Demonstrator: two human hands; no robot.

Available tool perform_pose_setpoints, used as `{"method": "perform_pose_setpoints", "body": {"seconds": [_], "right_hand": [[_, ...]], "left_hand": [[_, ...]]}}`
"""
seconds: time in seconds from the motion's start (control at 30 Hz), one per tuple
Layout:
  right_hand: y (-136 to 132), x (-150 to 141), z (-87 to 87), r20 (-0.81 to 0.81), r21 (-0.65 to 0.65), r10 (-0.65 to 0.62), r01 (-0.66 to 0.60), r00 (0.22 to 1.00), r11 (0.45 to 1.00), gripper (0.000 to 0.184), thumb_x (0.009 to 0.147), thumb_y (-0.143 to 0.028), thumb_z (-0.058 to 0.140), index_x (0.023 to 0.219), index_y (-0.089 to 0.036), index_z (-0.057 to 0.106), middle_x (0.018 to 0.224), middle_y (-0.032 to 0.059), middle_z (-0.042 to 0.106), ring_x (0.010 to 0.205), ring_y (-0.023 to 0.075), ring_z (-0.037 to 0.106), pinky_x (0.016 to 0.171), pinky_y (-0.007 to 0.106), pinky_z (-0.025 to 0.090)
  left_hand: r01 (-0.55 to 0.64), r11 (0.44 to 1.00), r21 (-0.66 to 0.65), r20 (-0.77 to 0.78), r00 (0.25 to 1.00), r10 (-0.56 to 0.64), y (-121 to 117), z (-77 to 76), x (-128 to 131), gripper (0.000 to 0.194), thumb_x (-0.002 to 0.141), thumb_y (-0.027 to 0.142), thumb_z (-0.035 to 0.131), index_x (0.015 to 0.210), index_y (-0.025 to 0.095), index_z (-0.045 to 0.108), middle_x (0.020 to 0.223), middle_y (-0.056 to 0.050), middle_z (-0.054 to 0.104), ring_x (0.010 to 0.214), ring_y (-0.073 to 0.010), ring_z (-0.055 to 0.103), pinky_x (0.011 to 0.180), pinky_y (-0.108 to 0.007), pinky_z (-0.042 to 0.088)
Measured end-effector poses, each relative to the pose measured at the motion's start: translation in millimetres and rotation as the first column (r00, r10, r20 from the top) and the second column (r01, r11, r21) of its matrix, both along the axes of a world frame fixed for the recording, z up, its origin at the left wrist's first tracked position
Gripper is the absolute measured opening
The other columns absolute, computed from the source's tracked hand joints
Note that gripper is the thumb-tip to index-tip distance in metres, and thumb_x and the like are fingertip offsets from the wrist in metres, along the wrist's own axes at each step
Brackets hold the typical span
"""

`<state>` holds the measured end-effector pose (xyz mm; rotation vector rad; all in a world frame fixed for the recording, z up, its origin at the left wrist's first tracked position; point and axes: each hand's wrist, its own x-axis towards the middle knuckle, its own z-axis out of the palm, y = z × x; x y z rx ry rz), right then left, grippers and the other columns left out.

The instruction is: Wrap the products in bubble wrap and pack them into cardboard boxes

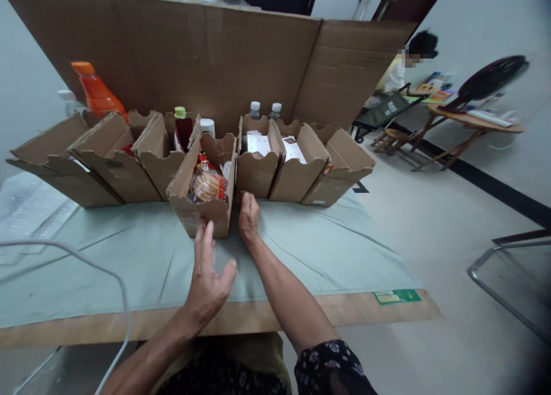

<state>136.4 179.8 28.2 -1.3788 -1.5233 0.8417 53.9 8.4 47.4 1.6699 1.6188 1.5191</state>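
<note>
A cardboard bin (202, 217) stands forward of a row of similar bins on the cloth-covered table. Inside it lies a clear and red snack packet (209, 185) with pale, finger-shaped pieces. My left hand (210, 277) is open before this bin, its fingertips at or very near the front face; contact is hard to judge. On the bin's right side, my right hand (249, 217) has its fingers curled in, close to the bin's side and to the lower front of the neighbouring bin (257, 174). What those fingers hold, if anything, is hidden.
Behind the bins rises a cardboard panel (206, 56). An orange bottle (99, 90) stands at the back left. A grey cable (107, 268) loops over the table's left front. Beyond the right edge are a person (396, 73) and a folding wooden table (469, 119).
</note>
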Motion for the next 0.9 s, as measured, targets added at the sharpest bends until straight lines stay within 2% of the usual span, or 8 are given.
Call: {"method": "perform_pose_setpoints", "body": {"seconds": [0.13, 0.2, 0.33, 0.5, 0.7, 0.73, 0.8, 0.9], "right_hand": [[12, 2, -12.7, -0.095, -0.059, -0.084, 0.079, 0.992, 0.995, 0.062, 0.106, -0.040, 0.008, 0.129, -0.011, 0.058, 0.121, 0.0186, 0.073, 0.095, 0.0205, 0.074, 0.072, 0.029, 0.056], [16, 1, -17.3, -0.152, -0.066, -0.113, 0.104, 0.982, 0.992, 0.060, 0.106, -0.042, 0.011, 0.123, -0.013, 0.060, 0.116, 0.0163, 0.074, 0.090, 0.0200, 0.074, 0.067, 0.027, 0.055], [19, -2, -24.9, -0.265, -0.050, -0.130, 0.121, 0.955, 0.991, 0.049, 0.104, -0.045, 0.021, 0.109, -0.019, 0.063, 0.107, 0.0102, 0.076, 0.082, 0.0181, 0.074, 0.069, 0.028, 0.055], [20, 0, -28.6, -0.351, -0.014, -0.097, 0.099, 0.931, 0.995, 0.041, 0.102, -0.049, 0.031, 0.100, -0.023, 0.063, 0.101, 0.0061, 0.076, 0.076, 0.0180, 0.072, 0.073, 0.031, 0.056], [20, 0, -27.8, -0.379, 0.004, -0.063, 0.070, 0.923, 0.998, 0.039, 0.099, -0.050, 0.036, 0.097, -0.022, 0.063, 0.097, 0.0071, 0.076, 0.072, 0.0184, 0.071, 0.072, 0.032, 0.056], [20, 0, -26.7, -0.378, 0.007, -0.055, 0.062, 0.924, 0.998, 0.040, 0.099, -0.051, 0.037, 0.096, -0.022, 0.064, 0.095, 0.0068, 0.076, 0.070, 0.0181, 0.070, 0.071, 0.032, 0.056], [18, 1, -21.7, -0.374, 0.022, -0.034, 0.046, 0.927, 0.999, 0.040, 0.096, -0.053, 0.040, 0.092, -0.021, 0.064, 0.087, 0.0059, 0.076, 0.068, 0.0175, 0.069, 0.068, 0.031, 0.055], [11, 4, -3.8, -0.366, 0.078, 0.001, 0.030, 0.930, 0.996, 0.038, 0.093, -0.053, 0.046, 0.087, -0.019, 0.064, 0.081, 0.0052, 0.073, 0.066, 0.0165, 0.067, 0.068, 0.030, 0.055]], "left_hand": [[-0.002, 1.000, 0.013, -0.022, 1.000, 0.002, 49, 0.7, -7, 0.084, 0.084, 0.018, 0.064, 0.160, 0.026, 0.028, 0.167, -0.018, 0.026, 0.154, -0.0361, 0.031, 0.115, -0.057, 0.043], [-0.009, 1.000, 0.025, -0.038, 0.999, 0.010, 75, -1.2, -9, 0.084, 0.082, 0.018, 0.064, 0.158, 0.023, 0.030, 0.167, -0.020, 0.026, 0.154, -0.0360, 0.030, 0.117, -0.058, 0.041], [-0.012, 0.998, 0.057, -0.042, 0.999, 0.014, 114, -6.6, -12, 0.086, 0.079, 0.021, 0.064, 0.158, 0.022, 0.029, 0.167, -0.020, 0.026, 0.154, -0.0369, 0.030, 0.118, -0.059, 0.038], [0.043, 0.998, 0.048, -0.030, 0.999, -0.042, 138, -13.1, -13, 0.092, 0.076, 0.021, 0.065, 0.160, 0.023, 0.027, 0.170, -0.018, 0.021, 0.154, -0.0385, 0.030, 0.119, -0.060, 0.037], [0.165, 0.984, -0.062, 0.013, 0.986, -0.164, 145, -12.6, -24, 0.094, 0.075, 0.024, 0.065, 0.161, 0.021, 0.027, 0.173, -0.017, 0.010, 0.155, -0.0393, 0.028, 0.114, -0.057, 0.044], [0.190, 0.978, -0.085, 0.014, 0.982, -0.190, 141, -9.7, -29, 0.090, 0.076, 0.026, 0.065, 0.159, 0.020, 0.031, 0.172, -0.018, 0.015, 0.152, -0.0392, 0.034, 0.111, -0.056, 0.048], [0.249, 0.961, -0.125, 0.008, 0.968, -0.249, 126, -1.7, -43, 0.078, 0.078, 0.028, 0.065, 0.153, 0.020, 0.044, 0.163, -0.019, 0.040, 0.138, -0.0361, 0.054, 0.102, -0.051, 0.055], [0.322, 0.930, -0.177, -0.016, 0.944, -0.330, 83, 8.9, -76, 0.057, 0.079, 0.028, 0.068, 0.135, 0.022, 0.065, 0.126, -0.012, 0.074, 0.108, -0.0280, 0.074, 0.093, -0.045, 0.060]]}}
